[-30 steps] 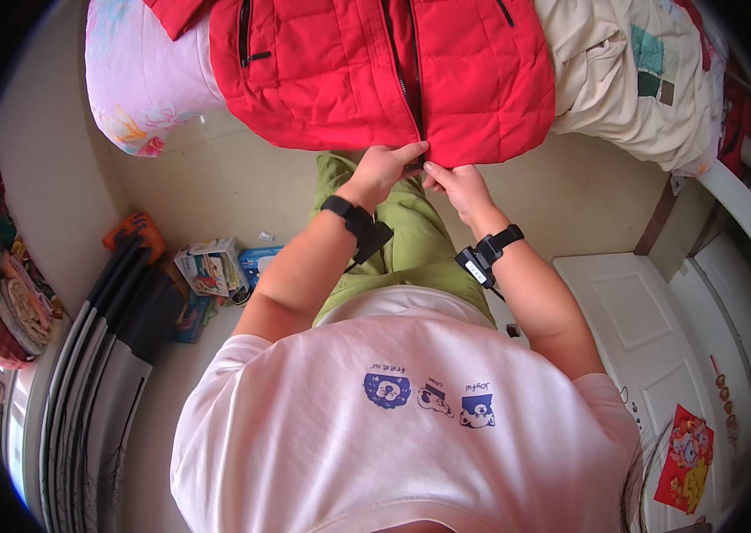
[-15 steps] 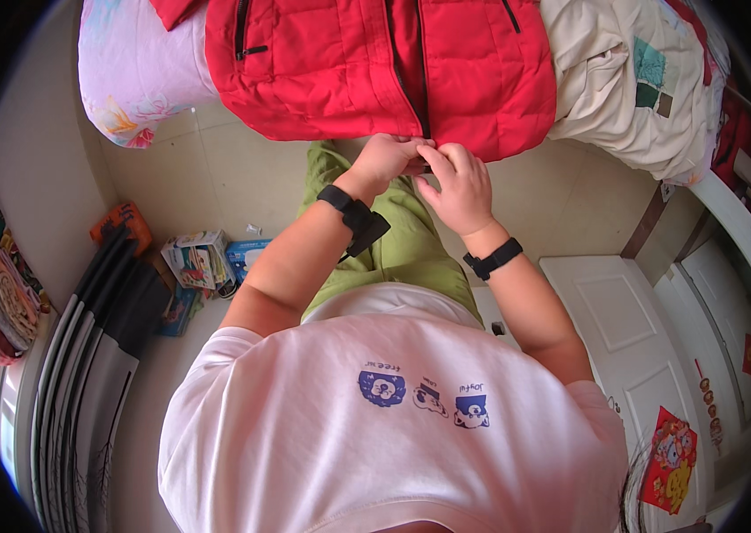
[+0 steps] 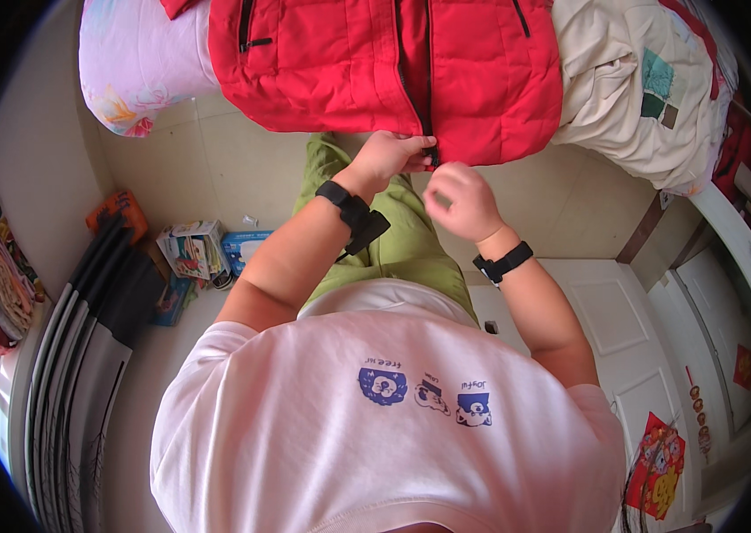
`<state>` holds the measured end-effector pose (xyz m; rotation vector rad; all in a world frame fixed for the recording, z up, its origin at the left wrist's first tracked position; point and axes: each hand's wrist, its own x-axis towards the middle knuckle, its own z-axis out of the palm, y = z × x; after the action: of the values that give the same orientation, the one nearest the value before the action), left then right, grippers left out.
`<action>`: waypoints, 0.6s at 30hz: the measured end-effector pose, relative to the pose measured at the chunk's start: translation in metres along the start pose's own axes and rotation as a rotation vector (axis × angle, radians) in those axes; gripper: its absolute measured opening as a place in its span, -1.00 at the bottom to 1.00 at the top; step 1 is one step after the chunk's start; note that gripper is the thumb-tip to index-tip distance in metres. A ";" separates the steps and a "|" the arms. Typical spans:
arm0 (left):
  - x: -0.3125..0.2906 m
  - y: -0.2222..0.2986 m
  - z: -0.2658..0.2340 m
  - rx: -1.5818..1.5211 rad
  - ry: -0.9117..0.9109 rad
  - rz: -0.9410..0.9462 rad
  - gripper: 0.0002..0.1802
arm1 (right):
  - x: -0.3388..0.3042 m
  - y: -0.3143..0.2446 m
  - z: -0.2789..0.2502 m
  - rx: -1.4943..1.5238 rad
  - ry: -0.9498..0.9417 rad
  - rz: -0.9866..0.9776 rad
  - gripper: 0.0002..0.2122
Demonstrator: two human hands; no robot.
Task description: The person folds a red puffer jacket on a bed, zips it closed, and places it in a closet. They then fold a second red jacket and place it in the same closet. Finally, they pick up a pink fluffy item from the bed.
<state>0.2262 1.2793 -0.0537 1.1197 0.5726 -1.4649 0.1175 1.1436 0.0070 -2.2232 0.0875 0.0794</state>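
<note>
A red quilted jacket point(image 3: 322, 71) lies in front of me, its front parted along a dark zipper point(image 3: 429, 98). At the jacket's lower hem, my left hand point(image 3: 390, 154) pinches the zipper's bottom end between thumb and fingers. A small dark part of the zipper shows just beside those fingertips. My right hand point(image 3: 462, 202) hangs a little below and to the right, apart from the hem. Its fingers look curled but are smeared by motion, so whether they hold anything is unclear. Black bands circle both of my wrists.
Under the jacket spreads pale floral bedding point(image 3: 144, 62), with a cream cloth point(image 3: 606, 80) to the right. Dark folded panels point(image 3: 82, 382) lean at the left, near boxes point(image 3: 193, 250) on the floor. A white panelled door point(image 3: 611, 311) stands at the right.
My right hand has moved away from the zipper, down and to the right, and its fingers have curled. The left hand stays at the hem, still pinching the zipper end.
</note>
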 end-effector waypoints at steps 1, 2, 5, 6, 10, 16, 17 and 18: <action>0.000 0.000 0.000 -0.002 -0.013 0.002 -0.79 | -0.002 -0.003 0.000 0.047 -0.076 -0.003 -0.89; 0.001 -0.001 0.000 -0.004 -0.027 0.006 -0.79 | -0.003 -0.004 0.001 0.121 -0.095 -0.066 -0.89; 0.001 -0.004 0.000 0.033 -0.058 0.071 -0.79 | 0.001 -0.006 0.006 0.064 0.042 0.278 -0.85; 0.001 -0.004 0.000 0.047 -0.066 0.087 -0.79 | 0.004 -0.005 0.008 0.088 0.100 0.344 -0.83; -0.001 -0.005 -0.001 0.061 -0.087 0.145 -0.78 | 0.013 0.005 0.013 -0.058 0.064 0.262 -0.81; -0.003 -0.005 -0.004 0.071 -0.099 0.096 -0.78 | 0.015 0.021 0.013 0.163 0.174 0.471 -0.90; -0.002 -0.005 -0.004 0.068 -0.106 0.105 -0.77 | 0.015 0.024 0.011 0.334 0.147 0.620 -0.93; -0.002 -0.006 -0.005 0.085 -0.094 0.093 -0.76 | 0.016 0.026 0.010 0.417 0.125 0.572 -0.94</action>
<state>0.2223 1.2856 -0.0557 1.1222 0.3902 -1.4639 0.1305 1.1349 -0.0207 -1.7271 0.7398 0.2141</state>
